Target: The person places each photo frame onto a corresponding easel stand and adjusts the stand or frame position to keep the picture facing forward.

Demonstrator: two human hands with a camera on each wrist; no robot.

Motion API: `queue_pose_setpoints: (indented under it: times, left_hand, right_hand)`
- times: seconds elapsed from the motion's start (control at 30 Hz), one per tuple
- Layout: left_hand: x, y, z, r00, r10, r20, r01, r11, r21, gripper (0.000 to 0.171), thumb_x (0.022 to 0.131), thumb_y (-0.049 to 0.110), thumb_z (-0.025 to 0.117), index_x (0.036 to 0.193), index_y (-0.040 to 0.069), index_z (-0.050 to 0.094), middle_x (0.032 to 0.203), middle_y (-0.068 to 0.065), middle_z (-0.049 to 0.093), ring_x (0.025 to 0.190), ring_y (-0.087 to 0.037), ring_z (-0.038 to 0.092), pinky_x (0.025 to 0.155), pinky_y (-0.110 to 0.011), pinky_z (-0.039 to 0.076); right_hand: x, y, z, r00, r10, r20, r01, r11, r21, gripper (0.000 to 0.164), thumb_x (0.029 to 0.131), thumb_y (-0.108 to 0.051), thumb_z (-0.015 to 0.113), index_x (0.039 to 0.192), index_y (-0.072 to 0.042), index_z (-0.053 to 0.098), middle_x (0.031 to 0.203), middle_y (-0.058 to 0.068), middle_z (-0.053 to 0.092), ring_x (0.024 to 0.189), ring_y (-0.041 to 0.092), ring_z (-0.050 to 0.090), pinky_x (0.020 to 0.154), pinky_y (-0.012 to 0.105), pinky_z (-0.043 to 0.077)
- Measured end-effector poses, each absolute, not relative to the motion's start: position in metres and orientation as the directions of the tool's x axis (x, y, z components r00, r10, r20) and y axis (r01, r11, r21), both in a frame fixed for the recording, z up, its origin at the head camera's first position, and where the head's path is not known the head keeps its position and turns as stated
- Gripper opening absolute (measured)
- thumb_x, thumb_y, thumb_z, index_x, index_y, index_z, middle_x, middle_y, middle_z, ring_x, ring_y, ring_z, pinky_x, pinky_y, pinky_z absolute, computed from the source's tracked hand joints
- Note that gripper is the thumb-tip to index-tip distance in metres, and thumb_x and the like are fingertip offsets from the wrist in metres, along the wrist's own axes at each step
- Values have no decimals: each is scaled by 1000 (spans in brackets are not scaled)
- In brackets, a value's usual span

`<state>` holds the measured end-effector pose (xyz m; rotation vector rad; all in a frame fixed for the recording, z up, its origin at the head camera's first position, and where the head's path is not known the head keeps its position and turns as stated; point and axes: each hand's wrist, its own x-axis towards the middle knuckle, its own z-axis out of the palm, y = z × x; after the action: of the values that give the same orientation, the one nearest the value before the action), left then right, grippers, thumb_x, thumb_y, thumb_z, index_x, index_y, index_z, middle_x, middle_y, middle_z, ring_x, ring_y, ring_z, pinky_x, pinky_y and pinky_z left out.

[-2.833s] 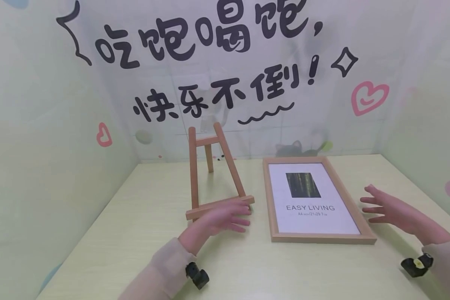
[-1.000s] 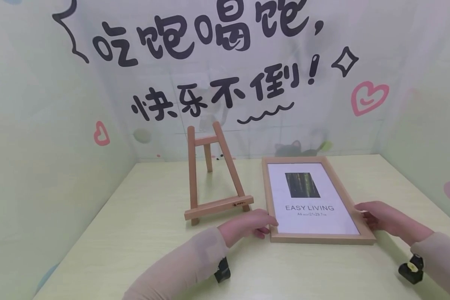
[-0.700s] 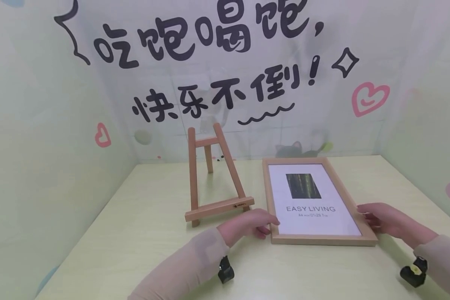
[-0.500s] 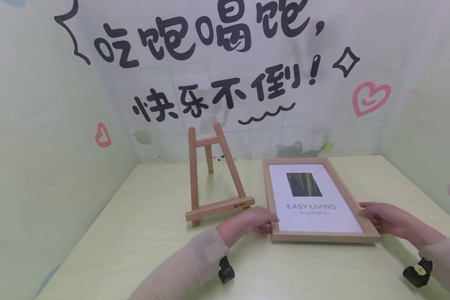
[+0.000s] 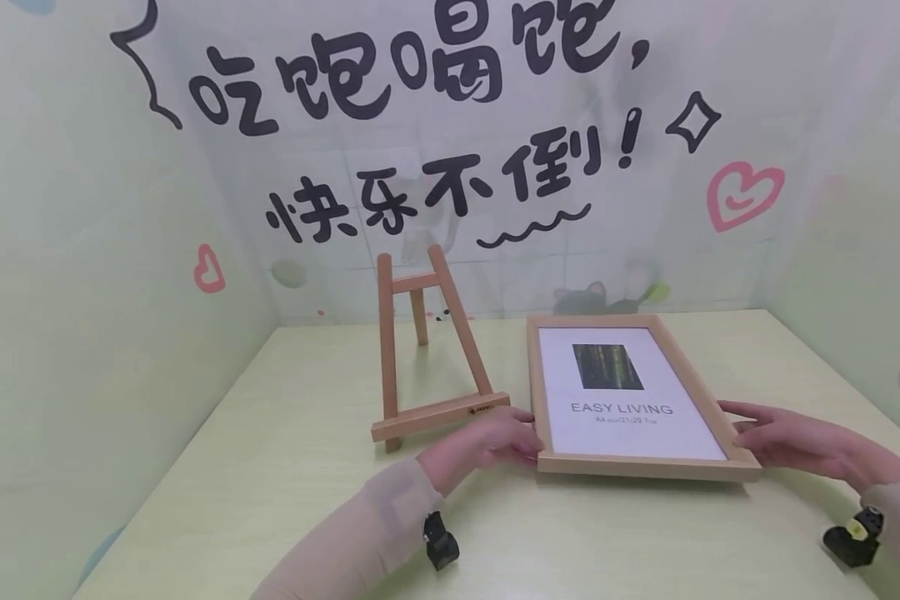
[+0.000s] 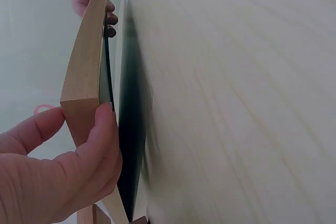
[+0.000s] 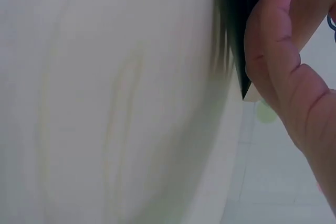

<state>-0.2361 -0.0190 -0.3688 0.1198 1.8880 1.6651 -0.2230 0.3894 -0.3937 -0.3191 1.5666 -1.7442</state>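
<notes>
A light-wood picture frame [image 5: 645,467] with a white "EASY LIVING" sheet lies face up at the right of the table, its near edge raised a little. My left hand [image 5: 487,437] grips its near left corner. In the left wrist view, the left thumb and fingers [image 6: 100,135] pinch the wooden side [image 6: 84,72], and a gap shows beneath. At the frame's right side my right hand [image 5: 802,442] holds the edge, fingers [image 7: 270,35] curled under the dark back in the right wrist view. Left of the frame stands a small wooden easel [image 5: 438,412], its ledge close to my left hand.
Pale wood table [image 5: 285,500] spreads under everything. A printed curtain [image 5: 315,275] with black lettering hangs behind, and more fabric closes off the left and right sides. Each wrist wears a small black camera, such as the left wrist camera [image 5: 441,542].
Both hands came in to the picture frame's sides and took hold of it. Its near edge has since risen slightly. The easel stays where it was.
</notes>
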Motion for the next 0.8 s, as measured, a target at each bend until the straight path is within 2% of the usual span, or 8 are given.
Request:
queue_pose_setpoints:
  times: [0.03,0.13,0.2,0.27,0.47,0.8]
  left_hand:
    - [-237,-20,-369,-805,452,-385,-329,201,923,61,79,-13,55,135,-13,30,105,-29,60,97,-39,61,82,-43,54]
    - [-239,-22,-368,-791,455,-410,-358,199,912,63,79,-12,56,136,-12,29,107,-27,60,98,-38,60,83,-44,53]
    - [-240,-24,-367,-778,468,-420,-369,202,907,63,79,-12,57,136,-12,30,109,-26,59,100,-36,60,85,-44,52]
    - [-240,-26,-366,-759,489,-429,-378,205,903,62,79,-12,57,136,-11,31,113,-25,58,101,-35,59,87,-45,51]
    - [-241,-32,-362,-714,542,-443,-382,229,895,66,80,-12,57,138,-9,27,125,-23,50,104,-36,57,91,-45,49]
    - [-238,-34,-367,-716,525,-460,-362,283,888,63,75,-11,63,133,-11,36,109,-19,59,95,-32,62,84,-40,53]
  right_hand:
    - [-222,390,-393,-683,-669,-293,357,44,-933,47,96,-4,36,135,-29,36,121,-4,53,111,19,54,94,34,47]
    - [-223,389,-393,-682,-669,-296,332,78,-940,61,94,-3,38,146,-5,7,121,-3,52,110,17,54,94,33,47]
    - [-223,388,-392,-683,-662,-308,312,118,-943,73,93,-4,41,137,14,-14,122,-2,52,110,15,54,93,31,47]
    - [-222,387,-392,-681,-658,-321,297,153,-943,80,91,-5,44,130,19,-22,122,-1,52,109,13,54,93,30,48]
    - [-216,386,-388,-675,-652,-346,280,207,-937,86,88,-7,48,128,21,-22,122,0,50,109,12,53,92,28,48]
    - [-212,378,-388,-674,-638,-373,239,289,-927,88,87,-11,52,130,22,-18,125,7,47,109,14,52,89,25,47]
